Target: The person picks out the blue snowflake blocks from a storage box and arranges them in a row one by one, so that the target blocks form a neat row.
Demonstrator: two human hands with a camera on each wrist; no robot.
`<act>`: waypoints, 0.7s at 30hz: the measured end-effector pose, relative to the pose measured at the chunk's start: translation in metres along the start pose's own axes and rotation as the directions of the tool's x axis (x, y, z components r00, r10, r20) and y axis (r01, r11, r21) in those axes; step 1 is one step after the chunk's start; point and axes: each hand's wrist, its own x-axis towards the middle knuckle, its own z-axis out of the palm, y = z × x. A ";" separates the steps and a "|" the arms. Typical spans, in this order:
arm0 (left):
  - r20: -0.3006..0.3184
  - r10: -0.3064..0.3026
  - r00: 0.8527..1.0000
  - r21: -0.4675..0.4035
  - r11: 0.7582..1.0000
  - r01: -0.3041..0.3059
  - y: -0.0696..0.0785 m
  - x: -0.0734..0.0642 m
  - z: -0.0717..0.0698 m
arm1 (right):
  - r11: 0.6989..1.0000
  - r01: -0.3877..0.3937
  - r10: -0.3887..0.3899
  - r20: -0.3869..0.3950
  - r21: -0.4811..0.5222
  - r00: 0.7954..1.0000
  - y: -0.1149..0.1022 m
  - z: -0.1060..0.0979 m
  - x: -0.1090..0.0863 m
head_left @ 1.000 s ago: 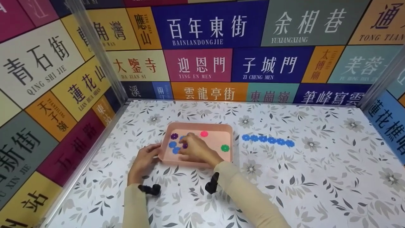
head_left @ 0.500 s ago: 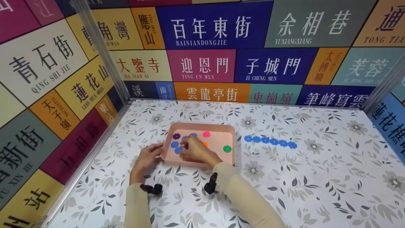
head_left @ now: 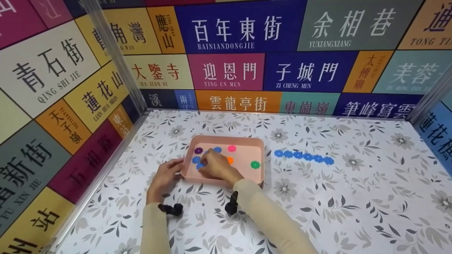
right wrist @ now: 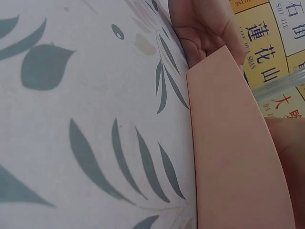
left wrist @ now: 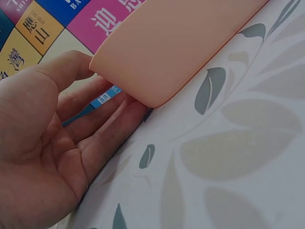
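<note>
In the head view, a shallow pink tray (head_left: 243, 141) holds flower-shaped plastic pieces. My right hand (head_left: 219, 165) reaches over its front wall, fingers bent down among the pieces at the left; its fingertips are hidden, and I cannot tell whether they hold one. Around those fingers lie a blue flower piece (head_left: 217, 150), another blue flower piece (head_left: 196, 160) and a purple flower piece (head_left: 198, 150). An orange flower piece (head_left: 230, 160) shows beside the hand. My left hand (left wrist: 62, 114) touches the tray's left corner, its fingers extended along the wall in the left wrist view.
Right of the tray, a row of blue flower pieces (head_left: 303, 156) lies on the floral tablecloth (head_left: 353, 197). Inside the tray are also a pink flower piece (head_left: 232, 148) and a green flower piece (head_left: 255, 164). Sign-covered walls (head_left: 226, 70) enclose the back and sides.
The head view has shifted slightly. My right hand stays low in the tray; the purple piece seen at its fingers is now hidden, and the orange piece has come into sight.
</note>
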 end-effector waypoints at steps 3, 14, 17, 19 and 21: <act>0.002 0.017 1.000 -0.005 1.000 -0.017 -0.002 0.000 0.001 | 1.000 0.014 -0.015 -0.013 -0.023 1.000 0.001 0.001 0.001; -0.010 0.007 1.000 -0.014 1.000 -0.007 -0.001 -0.001 0.001 | 1.000 -0.022 0.022 0.005 0.012 1.000 0.000 0.001 0.000; -0.010 0.018 1.000 -0.013 1.000 -0.018 -0.001 -0.001 0.001 | 0.999 -0.034 0.034 0.006 0.025 0.999 0.000 0.000 0.000; -0.011 0.018 1.000 -0.007 1.000 -0.018 -0.001 -0.001 0.001 | 0.999 -0.037 0.037 0.005 0.025 0.999 0.000 0.000 -0.001; -0.012 0.019 1.000 -0.004 1.000 -0.019 0.000 0.000 0.002 | 0.999 -0.030 0.030 0.000 0.017 1.000 0.000 0.000 -0.002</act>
